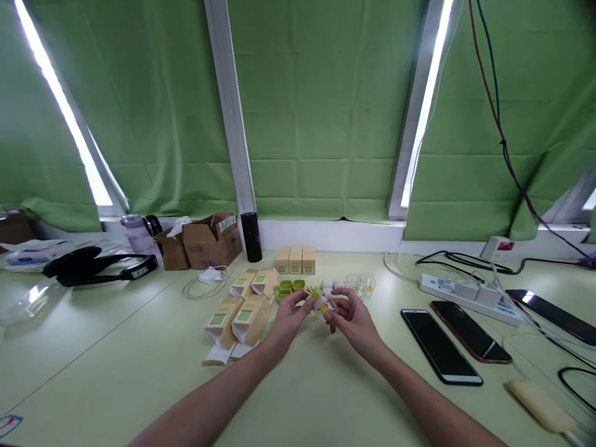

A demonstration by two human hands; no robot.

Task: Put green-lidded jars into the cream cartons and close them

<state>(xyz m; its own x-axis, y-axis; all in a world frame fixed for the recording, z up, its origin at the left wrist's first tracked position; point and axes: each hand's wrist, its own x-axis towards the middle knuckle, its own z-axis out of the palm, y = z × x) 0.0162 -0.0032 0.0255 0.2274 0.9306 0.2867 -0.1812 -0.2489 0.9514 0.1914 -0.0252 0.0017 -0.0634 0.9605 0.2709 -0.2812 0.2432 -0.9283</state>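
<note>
Steadiness helps as our left hand point(292, 315) pinches the green cap point(315, 293) and our right hand point(352, 320) the clear jar point(325, 305) over the counter point(326, 391); we should keep both aligned.

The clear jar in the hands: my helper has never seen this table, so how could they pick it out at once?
At the pale table, look between the left hand and right hand. The clear jar there shows green at its left end and yellow at its right. Unlike the two clear cups standing behind it to the right, it is held in the hands.
</note>
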